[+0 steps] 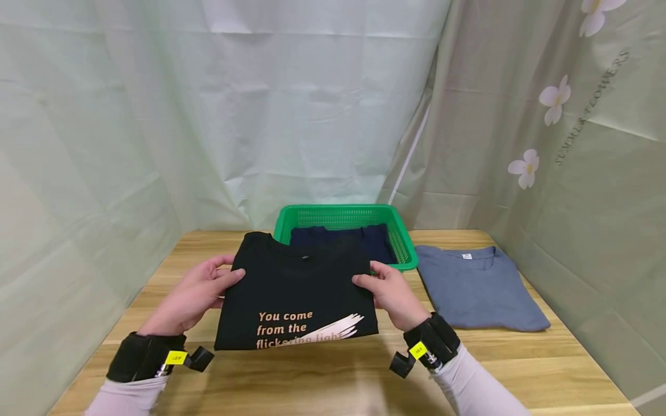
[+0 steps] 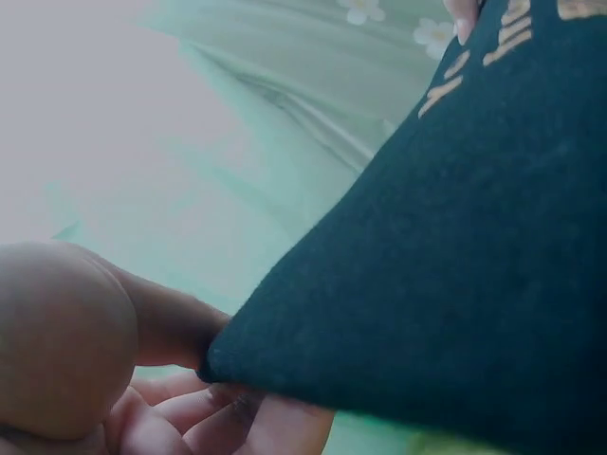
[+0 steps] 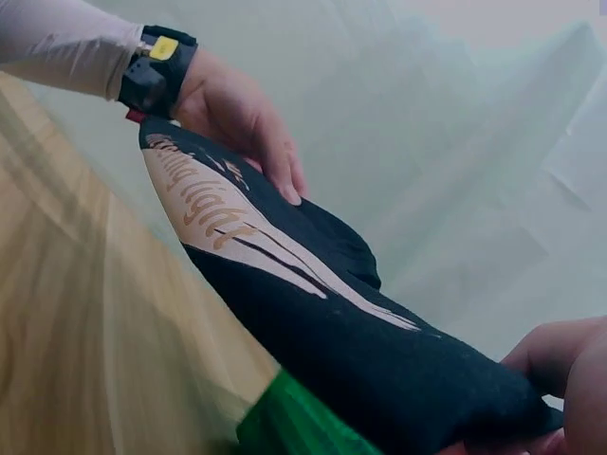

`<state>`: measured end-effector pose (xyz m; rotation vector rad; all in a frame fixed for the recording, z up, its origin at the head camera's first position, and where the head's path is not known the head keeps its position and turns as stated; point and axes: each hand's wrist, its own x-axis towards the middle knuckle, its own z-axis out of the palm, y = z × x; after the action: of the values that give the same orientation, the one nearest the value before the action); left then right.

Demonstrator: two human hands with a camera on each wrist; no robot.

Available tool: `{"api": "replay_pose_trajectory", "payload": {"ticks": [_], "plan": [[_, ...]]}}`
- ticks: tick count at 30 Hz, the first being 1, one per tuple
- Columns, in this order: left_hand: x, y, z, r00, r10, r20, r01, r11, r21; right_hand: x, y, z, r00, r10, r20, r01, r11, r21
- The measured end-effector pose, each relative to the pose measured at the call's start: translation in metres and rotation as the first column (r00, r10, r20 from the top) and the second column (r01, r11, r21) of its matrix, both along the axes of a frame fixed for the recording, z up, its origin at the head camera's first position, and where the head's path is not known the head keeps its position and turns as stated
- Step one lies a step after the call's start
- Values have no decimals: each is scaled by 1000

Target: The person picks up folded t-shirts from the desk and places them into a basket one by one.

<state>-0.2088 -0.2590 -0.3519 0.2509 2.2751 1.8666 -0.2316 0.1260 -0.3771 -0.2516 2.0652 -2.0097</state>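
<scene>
Both hands hold a folded black T-shirt [image 1: 302, 289] above the table, its printed front facing up. The left hand [image 1: 200, 289] pinches the shirt's left edge, thumb on top and fingers beneath. At the opposite edge the right hand [image 1: 390, 292] grips the shirt in the same way. Beyond it stands a green basket [image 1: 400, 231], partly covered by the shirt in the head view. Folded dark navy clothing [image 1: 382, 240] lies inside the basket. In the left wrist view the black cloth [image 2: 455, 265] narrows to a corner between thumb and fingers.
A folded grey-blue T-shirt [image 1: 478, 292] lies on the right of the wooden table [image 1: 312, 381]. Pale curtains [image 1: 312, 115] hang behind and along both sides of the table. Each wrist wears a black strap with a small camera.
</scene>
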Motion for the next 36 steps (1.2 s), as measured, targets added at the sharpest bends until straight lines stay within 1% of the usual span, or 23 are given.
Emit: {"api": "replay_pose_trajectory", "payload": {"ticks": [7,11,16,21,25,27,30,33,36], "plan": [[-21,19,2,1000,-19,22,18,1000,18,-12,18,4,998,-50,23,49,998,33],[-34,30,6,1000,-25,-4,25,1000,4,-20,26,9,997,-73,24,71,996,54],[-52,42,12,1000,-12,-22,12,1000,0,-36,34,14,995,-98,6,97,994,49],[-73,53,17,999,32,-21,-33,999,-12,-57,39,20,992,-128,-13,128,990,65],[-90,59,20,997,71,-13,-71,997,-14,-75,42,22,992,-127,14,126,990,65],[-98,62,20,996,86,-9,-86,996,-17,-85,43,22,991,-125,39,123,991,45],[-109,67,19,992,126,3,-126,992,-14,-97,43,23,992,-110,68,110,994,3],[-118,72,18,987,163,7,-163,987,8,-106,41,25,989,-114,92,116,993,-23],[-127,77,15,981,191,19,-191,980,60,-114,40,25,987,-117,108,122,992,-43]]}}
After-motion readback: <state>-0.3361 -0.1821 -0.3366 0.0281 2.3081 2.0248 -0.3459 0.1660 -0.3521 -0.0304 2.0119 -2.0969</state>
